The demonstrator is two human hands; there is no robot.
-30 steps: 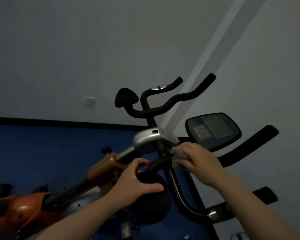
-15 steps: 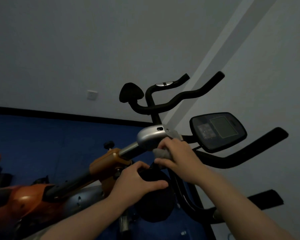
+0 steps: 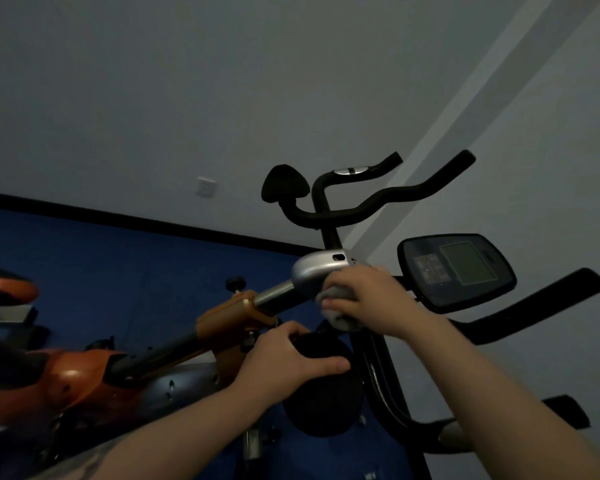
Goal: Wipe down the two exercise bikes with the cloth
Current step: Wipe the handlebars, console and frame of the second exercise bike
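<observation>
dim room: grey wall [image 3: 153,81] above, blue lower panel [image 3: 101,271] under a black trim line, wall switch [image 3: 206,187] near centre.

two exercise bikes in view, one partly behind the other. orange bike [image 3: 70,372] at left and foreground, blurred at the frame edge; black handlebars [image 3: 378,199] of the far bike behind, black console [image 3: 456,271] at right with dark grips extending right.

silver housing [image 3: 317,270] atop the chrome stem [image 3: 274,296] of the orange bike, just left of the console.

right hand [image 3: 371,299] clenched around the grey cloth [image 3: 340,306], pressing it against the lower right edge of the silver housing. left hand [image 3: 291,362] grasping the round black pad [image 3: 323,382] below, apparently steadying the bike.

step in hand, by judgement: wiping the stem head and housing. well short of completion; far bike apparently not yet reached.

next move calls for sliding the cloth along the housing and down the stem, keeping pressure even.

clearance: tight between housing, console and curved black tubes; open room above and left of the stem. avoid snagging the cloth on the adjustment knob [image 3: 235,283].
</observation>
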